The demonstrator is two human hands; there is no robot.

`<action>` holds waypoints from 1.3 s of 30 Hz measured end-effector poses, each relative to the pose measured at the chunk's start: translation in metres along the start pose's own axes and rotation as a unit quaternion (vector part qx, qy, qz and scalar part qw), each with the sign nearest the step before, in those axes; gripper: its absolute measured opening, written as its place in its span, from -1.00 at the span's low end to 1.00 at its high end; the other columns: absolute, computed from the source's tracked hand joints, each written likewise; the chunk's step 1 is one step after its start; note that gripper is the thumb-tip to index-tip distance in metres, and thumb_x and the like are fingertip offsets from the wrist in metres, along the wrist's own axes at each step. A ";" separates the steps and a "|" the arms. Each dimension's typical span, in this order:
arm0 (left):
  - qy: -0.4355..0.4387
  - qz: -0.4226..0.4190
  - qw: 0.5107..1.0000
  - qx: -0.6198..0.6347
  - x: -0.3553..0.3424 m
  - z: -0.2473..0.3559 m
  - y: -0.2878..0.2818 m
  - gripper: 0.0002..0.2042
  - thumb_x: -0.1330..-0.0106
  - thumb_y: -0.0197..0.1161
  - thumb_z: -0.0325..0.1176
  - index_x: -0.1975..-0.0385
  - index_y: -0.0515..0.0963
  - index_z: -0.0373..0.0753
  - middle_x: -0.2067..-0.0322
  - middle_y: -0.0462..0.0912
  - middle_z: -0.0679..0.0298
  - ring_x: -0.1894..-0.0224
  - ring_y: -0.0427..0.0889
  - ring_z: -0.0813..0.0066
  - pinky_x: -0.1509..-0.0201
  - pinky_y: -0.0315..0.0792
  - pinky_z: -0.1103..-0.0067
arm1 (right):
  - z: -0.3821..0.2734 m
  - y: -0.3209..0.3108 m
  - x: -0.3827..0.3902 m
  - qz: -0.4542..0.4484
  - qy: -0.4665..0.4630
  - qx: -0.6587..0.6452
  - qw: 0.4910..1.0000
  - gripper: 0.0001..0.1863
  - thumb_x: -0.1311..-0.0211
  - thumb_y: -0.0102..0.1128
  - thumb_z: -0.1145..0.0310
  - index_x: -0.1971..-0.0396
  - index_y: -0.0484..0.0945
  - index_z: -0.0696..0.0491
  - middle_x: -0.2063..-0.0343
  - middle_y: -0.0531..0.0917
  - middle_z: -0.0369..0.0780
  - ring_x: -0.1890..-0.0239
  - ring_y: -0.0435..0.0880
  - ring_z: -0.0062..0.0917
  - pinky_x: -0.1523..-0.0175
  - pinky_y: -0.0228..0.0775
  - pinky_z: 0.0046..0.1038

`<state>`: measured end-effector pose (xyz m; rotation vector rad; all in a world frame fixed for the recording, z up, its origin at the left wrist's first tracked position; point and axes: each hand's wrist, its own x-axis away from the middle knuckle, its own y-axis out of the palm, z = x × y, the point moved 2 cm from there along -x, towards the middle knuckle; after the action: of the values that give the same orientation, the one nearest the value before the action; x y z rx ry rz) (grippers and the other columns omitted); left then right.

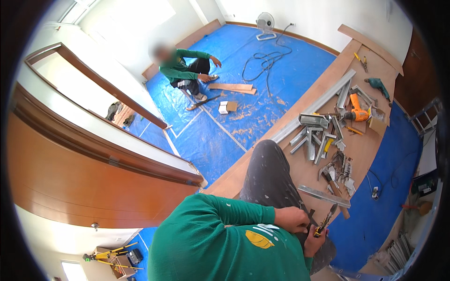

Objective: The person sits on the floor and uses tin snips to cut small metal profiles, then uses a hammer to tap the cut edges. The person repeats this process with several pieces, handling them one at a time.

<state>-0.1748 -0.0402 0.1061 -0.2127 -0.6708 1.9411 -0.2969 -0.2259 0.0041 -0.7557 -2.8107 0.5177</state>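
My right hand (315,242) is closed round a plier-like tool (326,220) with yellow and black handles, its jaws pointing up and away from me. Close beside it, over my lap, my left hand (291,219) has its fingers curled in. A small dark piece shows at its fingertips, too little to name. Just beyond my hands a short metal channel (323,195) lies across the plywood board (307,175). A hammer (330,180) rests past it, among screws and scraps.
Cut metal channels (311,140), an orange drill (358,110), a teal drill (376,86) and yellow-handled pliers (362,62) lie on the board. A co-worker (187,70) sits on the blue floor sheet (197,145) near a small box (227,107). A fan (266,23) trails a cable (267,61).
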 end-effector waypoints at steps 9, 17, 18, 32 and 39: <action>-0.047 -0.012 0.998 0.033 0.007 -0.010 0.001 -0.70 -0.40 0.35 -0.13 0.22 0.68 -0.31 0.33 0.74 -0.04 0.20 0.74 -0.12 0.07 0.58 0.13 | 0.016 -0.008 0.004 -0.016 0.033 0.012 0.999 -0.67 -0.40 0.42 0.30 0.38 0.46 0.19 0.50 0.49 -0.30 0.42 0.42 -0.58 0.22 0.34 -0.39; -0.070 -0.048 0.996 0.031 0.006 -0.019 0.007 -0.67 -0.41 0.33 -0.09 0.21 0.68 -0.29 0.29 0.76 -0.01 0.17 0.74 -0.11 0.05 0.59 0.15 | 0.003 -0.006 0.005 -0.031 0.016 0.013 0.999 -0.69 -0.39 0.42 0.31 0.32 0.48 0.19 0.52 0.55 -0.30 0.44 0.49 -0.61 0.30 0.37 -0.42; -0.077 -0.053 0.995 0.037 0.004 -0.021 0.008 -0.66 -0.41 0.33 -0.08 0.21 0.68 -0.30 0.29 0.76 -0.01 0.17 0.75 -0.10 0.04 0.59 0.15 | 0.001 -0.005 0.005 -0.035 0.024 0.008 0.999 -0.69 -0.39 0.42 0.31 0.31 0.48 0.20 0.52 0.56 -0.30 0.43 0.49 -0.61 0.30 0.37 -0.42; -0.091 -0.100 0.988 0.074 -0.025 -0.040 0.043 -0.60 -0.41 0.31 -0.02 0.16 0.69 -0.32 0.25 0.78 -0.03 0.13 0.76 -0.09 -0.01 0.59 0.16 | 0.011 -0.003 -0.001 -0.026 0.018 0.011 0.999 -0.67 -0.39 0.43 0.24 0.33 0.49 0.16 0.50 0.51 -0.31 0.43 0.42 -0.57 0.28 0.31 -0.39; -0.094 -0.095 0.989 0.062 -0.025 -0.055 0.056 -0.61 -0.39 0.33 -0.02 0.15 0.69 -0.29 0.24 0.77 -0.04 0.12 0.75 -0.11 -0.03 0.59 0.14 | 0.020 -0.001 -0.003 -0.020 0.003 0.034 0.999 -0.68 -0.37 0.44 0.27 0.34 0.48 0.16 0.50 0.51 -0.31 0.43 0.42 -0.58 0.28 0.33 -0.39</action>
<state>-0.1835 -0.0605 0.0266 0.1098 -0.6643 1.8252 -0.3005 -0.2343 -0.0145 -0.6864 -2.7810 0.5996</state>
